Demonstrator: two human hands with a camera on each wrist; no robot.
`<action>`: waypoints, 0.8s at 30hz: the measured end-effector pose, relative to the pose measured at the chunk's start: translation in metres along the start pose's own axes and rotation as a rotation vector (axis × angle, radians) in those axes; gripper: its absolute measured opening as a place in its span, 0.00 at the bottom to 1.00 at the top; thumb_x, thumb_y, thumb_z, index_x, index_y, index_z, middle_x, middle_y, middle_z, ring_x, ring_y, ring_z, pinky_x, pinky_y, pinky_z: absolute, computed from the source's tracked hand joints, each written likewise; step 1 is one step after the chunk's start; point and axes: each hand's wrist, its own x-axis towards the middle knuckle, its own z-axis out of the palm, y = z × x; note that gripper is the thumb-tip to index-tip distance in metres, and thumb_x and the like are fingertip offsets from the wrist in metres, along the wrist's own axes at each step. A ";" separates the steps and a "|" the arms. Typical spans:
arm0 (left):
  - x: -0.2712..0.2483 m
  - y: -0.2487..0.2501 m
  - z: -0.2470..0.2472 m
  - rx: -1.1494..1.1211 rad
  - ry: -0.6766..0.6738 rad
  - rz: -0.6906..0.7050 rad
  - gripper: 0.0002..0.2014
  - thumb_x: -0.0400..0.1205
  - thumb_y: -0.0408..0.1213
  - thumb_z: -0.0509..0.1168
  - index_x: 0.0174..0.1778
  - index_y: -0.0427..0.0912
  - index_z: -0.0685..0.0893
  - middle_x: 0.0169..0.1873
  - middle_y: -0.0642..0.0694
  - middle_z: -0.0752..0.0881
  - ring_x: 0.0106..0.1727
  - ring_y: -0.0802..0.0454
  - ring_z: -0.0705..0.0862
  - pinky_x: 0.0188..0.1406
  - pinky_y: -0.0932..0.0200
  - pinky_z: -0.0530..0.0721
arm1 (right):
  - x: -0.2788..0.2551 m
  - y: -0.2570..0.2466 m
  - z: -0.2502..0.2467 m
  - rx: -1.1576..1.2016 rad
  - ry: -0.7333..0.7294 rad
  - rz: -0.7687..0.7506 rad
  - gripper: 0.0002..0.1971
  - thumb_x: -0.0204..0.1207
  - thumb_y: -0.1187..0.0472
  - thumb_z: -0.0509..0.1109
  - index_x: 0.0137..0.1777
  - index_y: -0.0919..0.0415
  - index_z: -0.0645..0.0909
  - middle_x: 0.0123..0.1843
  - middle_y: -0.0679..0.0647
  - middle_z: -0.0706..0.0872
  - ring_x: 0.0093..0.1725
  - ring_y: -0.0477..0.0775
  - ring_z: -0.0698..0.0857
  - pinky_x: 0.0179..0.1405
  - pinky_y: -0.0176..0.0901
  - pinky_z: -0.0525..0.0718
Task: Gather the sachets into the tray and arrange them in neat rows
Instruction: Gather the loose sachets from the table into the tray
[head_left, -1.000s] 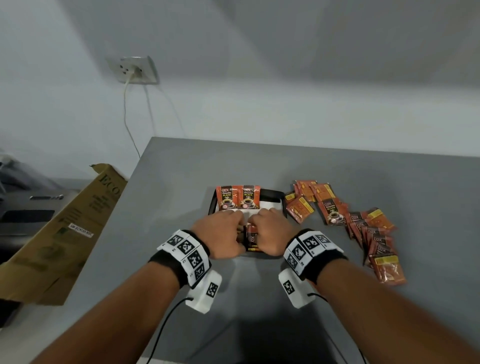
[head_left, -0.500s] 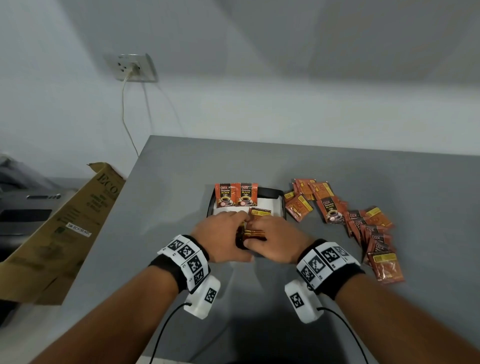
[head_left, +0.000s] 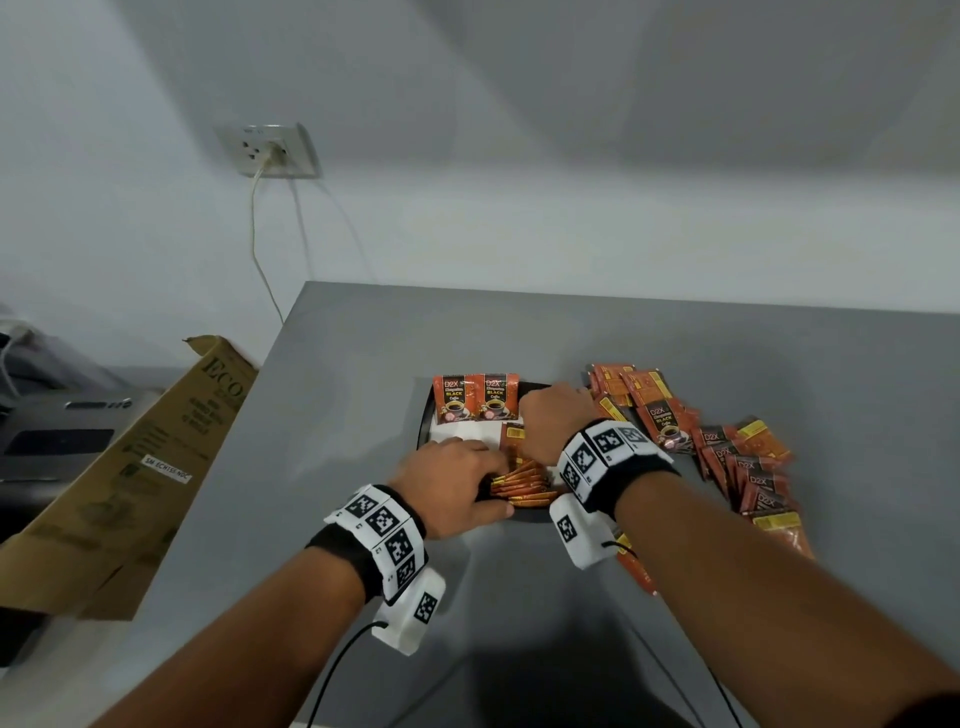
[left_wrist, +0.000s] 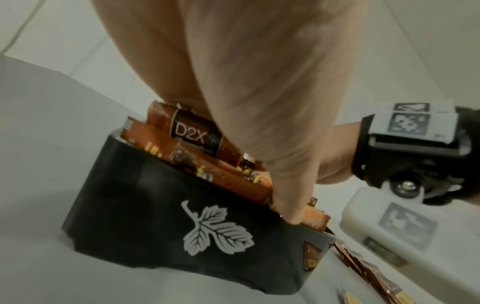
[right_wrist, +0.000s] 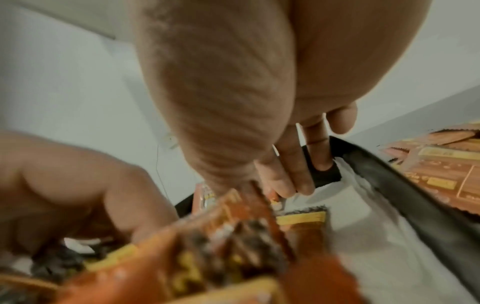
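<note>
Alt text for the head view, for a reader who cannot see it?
Both hands work over a black rectangular tray on a grey table: the left hand rests on a row of orange coffee sachets, the right hand reaches further in. Loose orange sachets lie scattered right of the tray.

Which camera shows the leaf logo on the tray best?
The left wrist view: the white leaf logo sits large on the tray's black outer wall. The head view hides that wall behind the left hand; the right wrist view shows only the tray's inside.

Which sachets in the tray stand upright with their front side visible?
The two D2X sachets at the tray's far edge; the stack near the hands lies tilted, showing mostly edges.
</note>
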 end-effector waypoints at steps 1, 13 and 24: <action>0.000 0.000 0.000 -0.002 -0.004 -0.001 0.24 0.78 0.63 0.65 0.65 0.54 0.82 0.54 0.52 0.85 0.55 0.48 0.84 0.53 0.51 0.84 | 0.000 -0.001 0.001 -0.061 -0.033 0.019 0.08 0.76 0.51 0.72 0.46 0.55 0.80 0.44 0.51 0.84 0.55 0.56 0.81 0.61 0.55 0.80; -0.001 -0.003 0.001 -0.045 0.020 -0.052 0.27 0.75 0.63 0.69 0.66 0.53 0.78 0.57 0.52 0.86 0.55 0.50 0.84 0.53 0.52 0.85 | -0.010 0.003 -0.002 0.027 -0.114 -0.028 0.07 0.79 0.54 0.66 0.54 0.49 0.81 0.52 0.47 0.88 0.59 0.55 0.84 0.75 0.64 0.68; -0.006 -0.004 0.004 0.038 -0.084 -0.107 0.39 0.68 0.69 0.70 0.71 0.53 0.72 0.58 0.52 0.86 0.56 0.49 0.86 0.57 0.51 0.85 | -0.075 0.001 0.023 0.068 -0.139 -0.274 0.32 0.70 0.34 0.73 0.68 0.51 0.71 0.60 0.48 0.82 0.55 0.53 0.83 0.69 0.61 0.70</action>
